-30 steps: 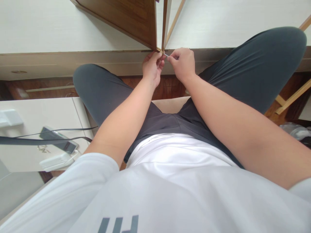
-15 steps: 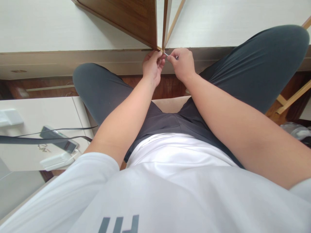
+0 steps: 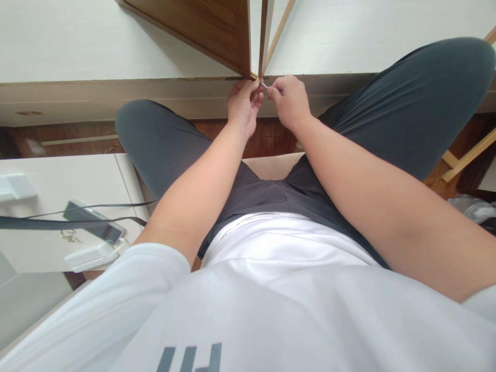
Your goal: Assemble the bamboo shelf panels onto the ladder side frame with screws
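two of your hands meet at upper centre of the frame: your left hand (image 3: 242,103) clenches its fingers at the brown wooden panel (image 3: 209,26) corner, your right hand (image 3: 289,101) pinches a small metal pin (image 3: 264,85) just beside it.
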`<state>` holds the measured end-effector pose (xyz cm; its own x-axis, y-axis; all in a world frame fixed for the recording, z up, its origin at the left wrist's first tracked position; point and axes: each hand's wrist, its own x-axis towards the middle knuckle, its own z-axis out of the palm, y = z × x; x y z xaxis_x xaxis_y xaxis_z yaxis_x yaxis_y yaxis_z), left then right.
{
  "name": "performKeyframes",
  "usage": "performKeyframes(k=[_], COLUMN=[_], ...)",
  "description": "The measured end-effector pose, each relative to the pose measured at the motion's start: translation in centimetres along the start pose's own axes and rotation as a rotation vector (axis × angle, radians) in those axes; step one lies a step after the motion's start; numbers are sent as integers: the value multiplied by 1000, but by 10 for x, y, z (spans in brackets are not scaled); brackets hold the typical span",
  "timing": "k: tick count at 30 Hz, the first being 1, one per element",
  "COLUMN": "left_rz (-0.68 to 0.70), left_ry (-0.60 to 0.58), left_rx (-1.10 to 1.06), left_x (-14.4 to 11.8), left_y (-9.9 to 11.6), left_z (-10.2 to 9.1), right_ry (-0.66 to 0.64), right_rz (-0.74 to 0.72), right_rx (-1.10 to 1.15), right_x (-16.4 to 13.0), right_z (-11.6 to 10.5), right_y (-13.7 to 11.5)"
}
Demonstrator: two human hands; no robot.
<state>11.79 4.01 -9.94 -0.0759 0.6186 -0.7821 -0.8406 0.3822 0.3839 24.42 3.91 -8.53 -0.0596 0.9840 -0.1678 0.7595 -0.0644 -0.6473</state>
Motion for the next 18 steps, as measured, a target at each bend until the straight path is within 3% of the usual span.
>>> performKeyframes(k=[11, 18], left_rz=[23, 12], left_ry=[-40, -8], left_rx=[123, 71], left_x=[1, -2], left_y=[0, 1], left_z=[-1, 1], right_ry=[-15, -1], right_rz=[-12, -7], right_rx=[19, -14], right_x=[0, 0], right_z=[0, 0], right_y=[-1, 0])
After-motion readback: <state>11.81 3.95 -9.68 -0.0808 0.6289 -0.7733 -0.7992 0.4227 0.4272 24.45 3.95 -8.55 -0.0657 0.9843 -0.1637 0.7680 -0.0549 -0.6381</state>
